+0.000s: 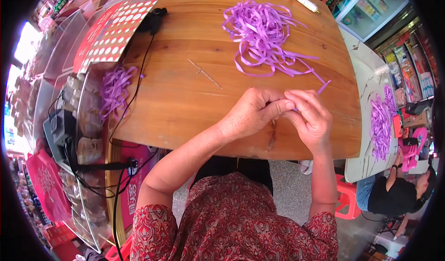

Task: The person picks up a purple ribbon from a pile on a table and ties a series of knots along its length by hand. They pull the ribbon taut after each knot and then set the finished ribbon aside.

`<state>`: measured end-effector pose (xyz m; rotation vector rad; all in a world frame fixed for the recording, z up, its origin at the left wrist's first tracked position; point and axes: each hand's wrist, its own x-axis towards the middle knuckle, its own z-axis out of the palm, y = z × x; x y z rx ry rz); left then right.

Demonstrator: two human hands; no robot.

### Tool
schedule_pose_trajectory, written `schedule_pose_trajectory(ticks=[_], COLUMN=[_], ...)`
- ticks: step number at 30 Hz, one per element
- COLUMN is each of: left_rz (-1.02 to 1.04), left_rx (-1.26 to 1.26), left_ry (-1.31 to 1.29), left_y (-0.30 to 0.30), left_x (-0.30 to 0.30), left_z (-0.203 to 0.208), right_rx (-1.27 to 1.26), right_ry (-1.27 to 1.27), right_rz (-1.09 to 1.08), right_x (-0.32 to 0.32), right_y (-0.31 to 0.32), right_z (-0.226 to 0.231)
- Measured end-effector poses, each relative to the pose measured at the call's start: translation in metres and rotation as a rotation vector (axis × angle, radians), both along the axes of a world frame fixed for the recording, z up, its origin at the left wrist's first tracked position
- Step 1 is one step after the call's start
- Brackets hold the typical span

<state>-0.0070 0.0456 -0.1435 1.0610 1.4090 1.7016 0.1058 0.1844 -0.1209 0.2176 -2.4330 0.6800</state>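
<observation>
Over the near right part of the wooden table, my left hand (257, 112) and my right hand (311, 117) meet with thumbs and fingers pinched together. A bit of purple ribbon shows between the fingertips, and the fingers hide most of it. Just beyond my right hand, a ribbon end (323, 87) sticks out; I cannot tell whether it joins the piece in my fingers. Farther off lies a large loose tangle of purple ribbon (262, 31). A thin, pale twig-like strip (206, 75) rests on the table left of my hands.
The wooden table (181, 108) has a smaller purple ribbon heap (116, 92) at its left edge, beside a black cable (144, 59) and a dotted box (116, 29). A glue gun (303, 0) lies at the far edge. On the right, a person (394, 191) sits by a white table (357, 163).
</observation>
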Motion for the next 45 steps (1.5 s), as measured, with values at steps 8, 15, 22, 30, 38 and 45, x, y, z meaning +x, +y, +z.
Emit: schedule_pose_trajectory(ticks=[8, 15, 22, 30, 38, 45], left_rz=[0.038, 0.049, 0.168, 0.412, 0.521, 0.503], left_rx=[0.024, -0.068, -0.089, -0.193, -0.092, 0.017], left_ry=[0.041, 0.370, 0.639, 0.480, 0.361, 0.208], left_y=[-0.007, 0.002, -0.025, -0.064, -0.092, -0.084], left_x=[0.048, 0.071, 0.033, 0.003, -0.021, -0.017], left_z=[0.020, 0.049, 0.064, 0.062, 0.046, 0.022], right_rx=[-0.022, -0.072, -0.224, -0.571, -0.900, -1.318], right_ry=[0.179, 0.218, 0.167, 0.335, 0.659, 0.831], right_rz=[-0.067, -0.125, -0.315, -0.552, -0.404, 0.051], right_x=[0.050, 0.115, 0.209, 0.298, 0.343, 0.331], right_y=[-0.013, 0.033, 0.114, 0.197, 0.235, 0.224], right_z=[0.020, 0.036, 0.023, -0.022, -0.041, -0.023])
